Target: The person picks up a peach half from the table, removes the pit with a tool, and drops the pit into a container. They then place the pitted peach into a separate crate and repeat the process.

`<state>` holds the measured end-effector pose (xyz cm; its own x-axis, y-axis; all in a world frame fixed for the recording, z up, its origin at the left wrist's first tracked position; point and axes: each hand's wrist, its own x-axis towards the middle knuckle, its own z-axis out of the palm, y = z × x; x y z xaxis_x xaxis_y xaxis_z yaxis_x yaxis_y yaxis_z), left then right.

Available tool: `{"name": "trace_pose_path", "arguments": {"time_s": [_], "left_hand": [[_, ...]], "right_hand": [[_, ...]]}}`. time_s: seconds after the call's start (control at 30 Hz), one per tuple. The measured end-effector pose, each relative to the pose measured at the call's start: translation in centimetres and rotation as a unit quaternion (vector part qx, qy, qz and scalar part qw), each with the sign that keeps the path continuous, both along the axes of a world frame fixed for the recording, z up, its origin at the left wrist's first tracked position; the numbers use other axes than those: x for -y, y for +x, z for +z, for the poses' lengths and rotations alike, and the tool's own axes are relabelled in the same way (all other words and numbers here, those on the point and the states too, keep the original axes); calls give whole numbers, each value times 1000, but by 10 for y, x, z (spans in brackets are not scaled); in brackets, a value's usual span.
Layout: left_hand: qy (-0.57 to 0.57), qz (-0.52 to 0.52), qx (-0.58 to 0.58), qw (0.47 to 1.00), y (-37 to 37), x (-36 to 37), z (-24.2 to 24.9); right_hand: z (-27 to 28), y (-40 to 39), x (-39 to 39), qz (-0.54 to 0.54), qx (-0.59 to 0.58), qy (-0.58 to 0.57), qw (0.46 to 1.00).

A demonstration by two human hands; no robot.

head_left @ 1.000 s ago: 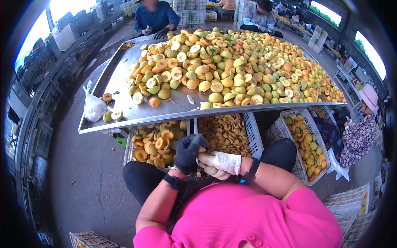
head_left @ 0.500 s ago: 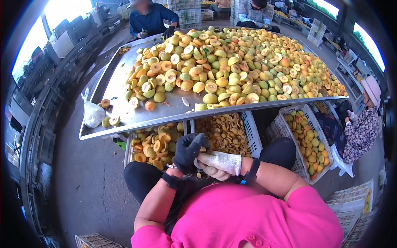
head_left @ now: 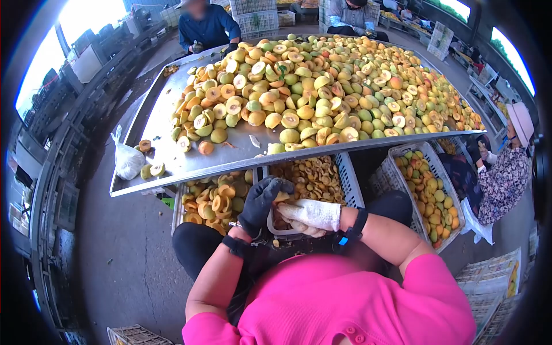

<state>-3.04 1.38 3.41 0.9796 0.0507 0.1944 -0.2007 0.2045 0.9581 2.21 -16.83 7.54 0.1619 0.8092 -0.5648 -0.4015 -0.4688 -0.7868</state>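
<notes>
My left hand point(head_left: 261, 206), in a dark glove, is closed with a piece of apricot point(head_left: 282, 196) at its fingertips. A small metal end point(head_left: 234, 225) sticks out by the wrist; the rest is hidden. Beside it my right hand point(head_left: 310, 215), in a white knit glove, has its fingers curled in; what they hold, if anything, is hidden. Both hands are over the near end of a crate of small apricot pieces point(head_left: 313, 181). Left of them stands a crate of apricot halves point(head_left: 221, 201).
A metal table point(head_left: 230, 155) bears a heap of apricots point(head_left: 322, 92), many halved, and a knotted white bag point(head_left: 129, 158). At right is a crate of whole fruit point(head_left: 428, 198). One person point(head_left: 506, 172) sits at right; two others sit behind the table.
My hands have parted slightly, the left shifting up. The near end of the crate and the piece of apricot now show more. The person at right has raised a hand.
</notes>
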Motion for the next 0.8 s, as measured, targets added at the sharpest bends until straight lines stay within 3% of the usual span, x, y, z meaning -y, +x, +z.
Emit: {"name": "trace_pose_path", "arguments": {"time_s": [0.07,0.13,0.27,0.7,0.8], "left_hand": [[-57,9,4,998,4,6,6],[-183,26,-17,983,9,8,3],[-409,10,10,912,19,17,6],[-421,-40,-56,905,0,14,0],[-507,-29,-120,853,1,14,-9]], "right_hand": [[-1,4,2,-6,13,4,1000],[0,3,1,-12,-7,22,1000],[3,-10,-4,-62,-96,66,991],[-32,-15,-5,-25,-342,153,927],[-45,-15,-3,-15,-392,184,901]]}}
